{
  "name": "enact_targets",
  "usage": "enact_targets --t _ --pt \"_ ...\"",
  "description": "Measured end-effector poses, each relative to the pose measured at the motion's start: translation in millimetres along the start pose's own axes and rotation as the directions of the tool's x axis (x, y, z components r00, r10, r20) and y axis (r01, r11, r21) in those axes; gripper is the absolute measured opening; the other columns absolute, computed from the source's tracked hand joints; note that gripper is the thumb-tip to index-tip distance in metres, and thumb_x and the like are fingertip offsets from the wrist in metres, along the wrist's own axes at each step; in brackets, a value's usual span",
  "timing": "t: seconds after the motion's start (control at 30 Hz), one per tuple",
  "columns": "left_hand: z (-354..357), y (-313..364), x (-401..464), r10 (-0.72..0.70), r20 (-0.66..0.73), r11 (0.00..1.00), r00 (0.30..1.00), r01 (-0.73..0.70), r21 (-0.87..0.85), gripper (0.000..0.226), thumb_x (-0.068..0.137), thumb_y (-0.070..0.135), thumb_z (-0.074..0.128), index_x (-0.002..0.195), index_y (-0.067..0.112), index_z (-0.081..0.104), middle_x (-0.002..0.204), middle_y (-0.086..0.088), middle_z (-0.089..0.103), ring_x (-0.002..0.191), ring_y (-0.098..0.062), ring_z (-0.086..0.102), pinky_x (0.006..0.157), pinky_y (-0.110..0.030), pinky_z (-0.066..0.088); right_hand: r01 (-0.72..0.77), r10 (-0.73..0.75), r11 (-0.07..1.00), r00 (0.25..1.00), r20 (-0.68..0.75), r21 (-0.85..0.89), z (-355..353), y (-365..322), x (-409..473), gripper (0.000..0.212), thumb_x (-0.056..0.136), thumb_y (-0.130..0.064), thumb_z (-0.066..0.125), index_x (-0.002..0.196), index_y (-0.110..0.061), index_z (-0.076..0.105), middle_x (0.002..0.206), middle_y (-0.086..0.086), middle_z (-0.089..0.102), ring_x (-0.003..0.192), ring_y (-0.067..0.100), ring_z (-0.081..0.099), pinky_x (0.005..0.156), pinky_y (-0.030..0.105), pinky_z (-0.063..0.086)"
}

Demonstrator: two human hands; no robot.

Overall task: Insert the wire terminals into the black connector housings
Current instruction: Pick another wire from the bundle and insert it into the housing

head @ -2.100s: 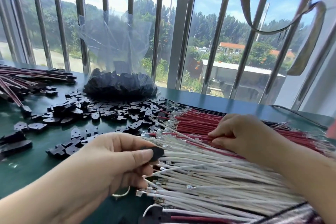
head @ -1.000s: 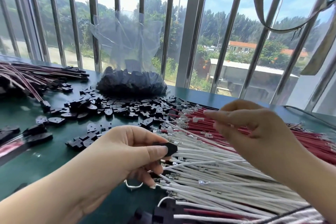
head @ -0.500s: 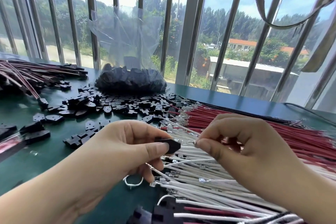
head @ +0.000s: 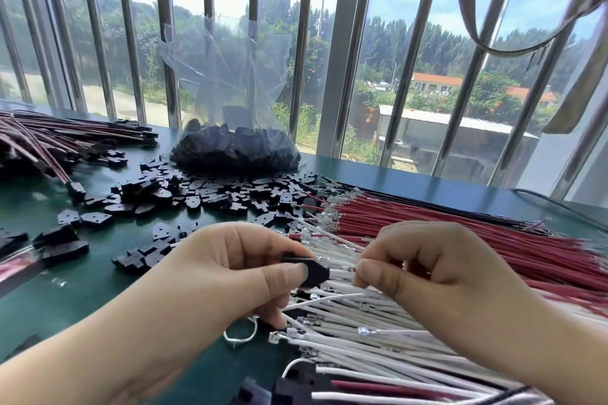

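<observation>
My left hand (head: pixel 230 276) pinches a small black connector housing (head: pixel 316 270) between thumb and fingers, above the wire pile. My right hand (head: pixel 437 276) pinches a wire just behind its metal terminal (head: pixel 343 269). The terminal's tip sits at the housing's right-hand opening; how deep it is in I cannot tell. The wire's colour is hidden by my fingers. Beneath both hands lie white wires (head: pixel 378 348) with crimped terminals, and red wires (head: pixel 460 233) lie beyond them.
Loose black housings (head: pixel 210 194) are scattered over the green table (head: pixel 49 299). A clear plastic bag of housings (head: pixel 235 148) stands by the barred window. Finished harnesses (head: pixel 59 138) lie at the far left, and more lie at the bottom edge (head: pixel 296 385).
My right hand left the red wires, lifted with a wire and came left to the housing. The terminal now meets the housing's opening. My left hand kept holding the housing.
</observation>
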State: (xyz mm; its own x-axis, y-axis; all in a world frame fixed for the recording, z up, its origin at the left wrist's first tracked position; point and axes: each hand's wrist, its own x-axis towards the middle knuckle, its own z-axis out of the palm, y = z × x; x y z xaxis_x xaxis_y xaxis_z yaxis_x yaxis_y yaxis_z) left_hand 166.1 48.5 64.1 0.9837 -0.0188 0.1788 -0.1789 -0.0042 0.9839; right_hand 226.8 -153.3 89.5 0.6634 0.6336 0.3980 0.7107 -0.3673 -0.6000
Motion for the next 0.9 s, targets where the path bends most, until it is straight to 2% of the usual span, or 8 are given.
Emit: enact_targets --t 0.17,0.3,0.37,0.53,0.67,0.77,0.83,0.9 --pt "1 1 1 -0.045 0.026 0.995 0.999 0.047 -0.085 0.020 0.055 0.014 0.075 0.075 0.013 0.077 0.055 -0.010 0.062 0.047 -0.018 0.057 0.049 -0.024 0.051 0.035 -0.036 0.999 0.999 0.025 0.005 -1 2 -1 0.019 0.080 -0.046 0.064 0.067 -0.032 0.067 0.061 -0.017 0.059 0.060 -0.001 0.054 0.058 0.006 0.038" --pt "-1 3 -1 -0.070 0.039 0.995 0.997 0.073 -0.070 0.024 0.053 0.016 0.080 0.076 0.013 0.077 0.054 -0.010 0.062 0.050 -0.021 0.061 0.047 -0.024 0.048 0.072 -0.071 0.996 0.997 0.020 -0.044 0 3 -2 0.012 0.076 -0.040 0.063 0.071 -0.031 0.068 0.064 -0.015 0.060 0.061 0.001 0.054 0.057 0.006 0.038" --pt "-1 4 -2 -0.070 0.029 0.997 0.997 0.070 0.008 0.028 0.051 0.025 0.079 0.078 0.017 0.076 0.053 -0.008 0.063 0.054 -0.023 0.066 0.051 -0.025 0.045 0.103 -0.105 0.988 0.994 -0.010 -0.114 2 3 -4 0.012 0.077 -0.039 0.063 0.072 -0.029 0.068 0.065 -0.014 0.060 0.059 0.002 0.053 0.053 0.007 0.037" --pt "2 1 0 -0.053 -0.025 0.994 0.998 0.055 0.095 0.018 0.058 0.022 0.071 0.075 0.022 0.076 0.052 -0.005 0.065 0.055 -0.023 0.068 0.068 -0.037 0.043 0.224 -0.238 0.917 0.971 -0.002 -0.329 6 2 -8 0.015 0.085 -0.039 0.052 0.077 -0.029 0.060 0.070 -0.015 0.052 0.060 0.001 0.049 0.052 0.013 0.037" --pt "5 1 -2 -0.038 -0.008 0.997 0.999 0.038 0.064 0.019 0.058 0.023 0.071 0.076 0.023 0.076 0.053 -0.003 0.066 0.056 -0.023 0.069 0.050 -0.019 0.047 0.220 -0.233 0.928 0.973 -0.005 -0.302 8 1 -7 0.015 0.084 -0.039 0.054 0.076 -0.029 0.061 0.070 -0.015 0.053 0.062 -0.001 0.050 0.054 0.011 0.037" --pt "8 1 -2 -0.037 -0.013 0.998 0.999 0.038 0.058 0.019 0.056 0.024 0.075 0.075 0.024 0.076 0.053 -0.004 0.066 0.057 -0.024 0.069 0.049 -0.021 0.045 0.197 -0.203 0.938 0.979 0.008 -0.285 11 -1 -5 0.017 0.083 -0.038 0.062 0.072 -0.026 0.067 0.067 -0.014 0.055 0.061 -0.002 0.052 0.055 0.007 0.035" --pt "8 1 0 -0.049 -0.023 0.999 0.999 0.049 0.021 0.032 0.045 0.019 0.090 0.073 0.018 0.076 0.054 -0.009 0.064 0.053 -0.023 0.067 0.048 -0.024 0.049 0.105 -0.102 0.984 0.994 0.026 -0.141 8 -2 -2 0.031 0.085 -0.049 0.059 0.074 -0.023 0.072 0.066 -0.010 0.061 0.062 -0.001 0.056 0.057 0.008 0.039" --pt "6 1 2 -0.081 -0.034 0.997 0.996 0.080 -0.014 0.038 0.039 0.024 0.083 0.074 0.012 0.076 0.066 -0.025 0.064 0.052 -0.021 0.065 0.060 -0.033 0.057 -0.082 0.076 0.992 0.995 0.064 0.095 1 -3 2 0.046 0.078 -0.063 0.048 0.080 -0.026 0.075 0.068 -0.007 0.068 0.061 -0.002 0.060 0.058 0.009 0.043"
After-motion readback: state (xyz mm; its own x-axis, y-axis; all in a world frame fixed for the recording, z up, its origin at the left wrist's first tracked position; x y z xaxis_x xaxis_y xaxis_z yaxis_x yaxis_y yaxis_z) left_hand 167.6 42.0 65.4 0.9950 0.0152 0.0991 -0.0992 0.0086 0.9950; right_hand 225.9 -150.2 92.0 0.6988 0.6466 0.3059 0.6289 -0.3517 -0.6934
